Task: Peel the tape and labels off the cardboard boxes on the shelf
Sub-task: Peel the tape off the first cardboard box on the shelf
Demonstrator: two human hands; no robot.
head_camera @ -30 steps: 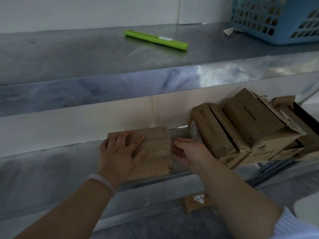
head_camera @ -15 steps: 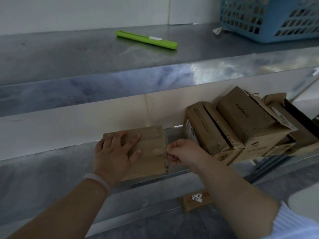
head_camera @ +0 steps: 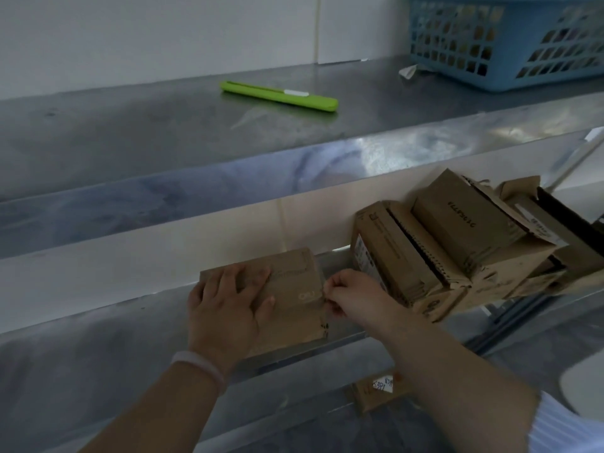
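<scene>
On the steel shelf, at 6 o'clock, a flat brown cardboard box lies under the left hand, whose straight, spread fingers press its top. The right hand, fingers curled, pinches the box's 3 o'clock edge. A heap of torn brown cartons sits near, at its 3 o'clock.

We look through a single wide-angle camera worn on the head, facing forward and tilted down at a metal shelf unit. We stand close: both forearms enter from the bottom edge, and the left hand and right hand meet at a cardboard box just below the middle. We see the upper shelf from slightly above, its far side carrying a green cutter and a blue basket. The shelf edges slant, rising toward the right.
</scene>
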